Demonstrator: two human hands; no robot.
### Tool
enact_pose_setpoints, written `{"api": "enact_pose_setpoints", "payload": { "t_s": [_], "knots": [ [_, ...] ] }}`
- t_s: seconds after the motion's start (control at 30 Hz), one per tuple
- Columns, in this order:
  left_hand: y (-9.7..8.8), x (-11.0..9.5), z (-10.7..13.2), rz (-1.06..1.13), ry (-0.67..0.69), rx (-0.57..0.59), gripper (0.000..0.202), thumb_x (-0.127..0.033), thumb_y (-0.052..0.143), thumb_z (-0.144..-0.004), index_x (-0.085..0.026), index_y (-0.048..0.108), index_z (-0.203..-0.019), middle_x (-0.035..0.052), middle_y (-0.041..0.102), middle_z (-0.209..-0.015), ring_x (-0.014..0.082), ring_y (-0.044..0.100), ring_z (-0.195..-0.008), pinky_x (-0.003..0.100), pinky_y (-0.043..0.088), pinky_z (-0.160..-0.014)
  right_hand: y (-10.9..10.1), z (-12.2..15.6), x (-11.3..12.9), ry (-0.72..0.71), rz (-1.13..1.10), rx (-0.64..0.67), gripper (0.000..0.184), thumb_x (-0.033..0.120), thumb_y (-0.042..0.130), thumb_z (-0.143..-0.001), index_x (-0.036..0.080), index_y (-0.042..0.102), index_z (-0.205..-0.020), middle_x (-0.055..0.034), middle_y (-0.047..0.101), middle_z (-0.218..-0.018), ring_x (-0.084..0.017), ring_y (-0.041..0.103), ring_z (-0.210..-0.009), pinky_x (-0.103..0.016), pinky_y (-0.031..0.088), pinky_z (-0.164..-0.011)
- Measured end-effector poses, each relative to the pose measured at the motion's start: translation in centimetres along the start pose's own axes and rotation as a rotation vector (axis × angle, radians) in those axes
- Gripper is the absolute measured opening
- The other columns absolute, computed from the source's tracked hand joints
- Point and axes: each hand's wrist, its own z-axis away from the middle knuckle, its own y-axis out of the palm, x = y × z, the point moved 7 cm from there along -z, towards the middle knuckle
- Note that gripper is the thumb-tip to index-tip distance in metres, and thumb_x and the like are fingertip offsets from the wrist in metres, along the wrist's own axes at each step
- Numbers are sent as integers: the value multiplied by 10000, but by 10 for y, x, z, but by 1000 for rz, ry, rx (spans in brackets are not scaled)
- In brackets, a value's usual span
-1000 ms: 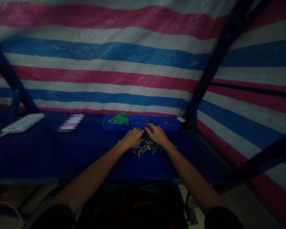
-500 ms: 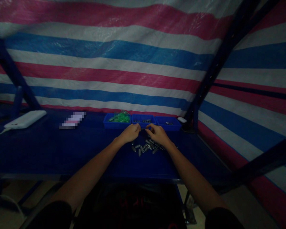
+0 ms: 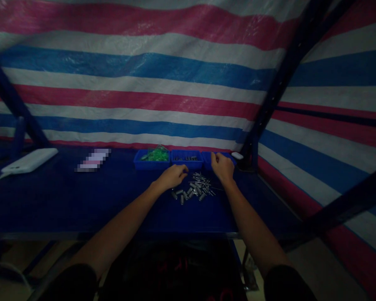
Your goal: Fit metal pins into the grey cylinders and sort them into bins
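Observation:
A loose heap of small grey cylindrical parts with thin wire legs [image 3: 192,189] lies on the blue table [image 3: 81,196]. My left hand [image 3: 173,175] rests at the heap's left edge with its fingers curled, pinching something too small to name. My right hand [image 3: 222,166] is over the right blue tray [image 3: 227,156], fingers closed in a pinch; what it holds is hidden. The middle blue tray [image 3: 187,159] holds dark parts. The left blue tray [image 3: 152,159] holds green parts.
A white power bank [image 3: 29,160] with a cable lies at the table's far left, and a blurred card [image 3: 92,160] lies beside it. A small white object [image 3: 237,156] sits by the dark blue upright post [image 3: 269,100]. A striped tarp forms the back wall.
Both hands left the heap and met in front of the middle tray. Since then my right hand has moved right and back to the right tray, while my left stayed near the heap.

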Motion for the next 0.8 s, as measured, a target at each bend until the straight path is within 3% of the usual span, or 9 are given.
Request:
{"api": "enact_pose_setpoints", "payload": {
  "t_s": [0.1, 0.2, 0.33, 0.47, 0.63, 0.8],
  "knots": [
    [13, -12, -2, -142, 101, 110, 190, -288, 532, -791, -201, 598, -947, 48, 605, -888, 193, 531, -886, 280, 404, -765, 5, -5, -35, 212, 73, 65, 523, 576, 298, -829, 181, 635, -768, -116, 642, -762, -210, 592, -719, -270, 354, -611],
    [20, -26, -3, -213, 139, 146, 188, -345, 527, -796, -221, 605, -913, 52, 591, -928, 203, 517, -915, 288, 411, -764, 9, -2, -34, 205, 59, 95, 516, 577, 305, -827, 188, 640, -782, -116, 646, -792, -209, 595, -740, -274, 365, -627],
    [21, -33, -4, -298, 125, 139, 156, -239, 449, -822, -192, 597, -843, 71, 595, -913, 211, 518, -886, 301, 418, -733, 17, 6, 4, -19, -36, 109, 450, 520, 320, -849, 198, 622, -763, -74, 653, -746, -175, 588, -706, -239, 334, -591],
    [13, -19, -3, -230, 83, 121, 184, -138, 408, -798, -143, 591, -815, 96, 616, -869, 211, 535, -867, 304, 409, -766, 29, 21, 42, -281, -171, 215, 356, 452, 375, -855, 199, 605, -757, -25, 627, -649, -134, 557, -606, -221, 301, -545],
    [-8, 14, -1, 46, -73, 38, 254, -163, 358, -821, -156, 610, -800, 36, 625, -735, 155, 567, -722, 243, 419, -701, 28, 36, 62, -439, -291, 270, 234, 387, 473, -820, 199, 592, -893, 22, 566, -574, -111, 503, -525, -209, 282, -512],
    [-15, 15, -1, 194, -78, 1, 273, -210, 362, -823, -148, 624, -784, 16, 619, -706, 140, 566, -692, 233, 420, -684, 23, 43, 72, -543, -335, 296, 166, 308, 474, -825, 208, 591, -888, 36, 552, -565, -100, 479, -509, -201, 278, -510]
  ]
}}
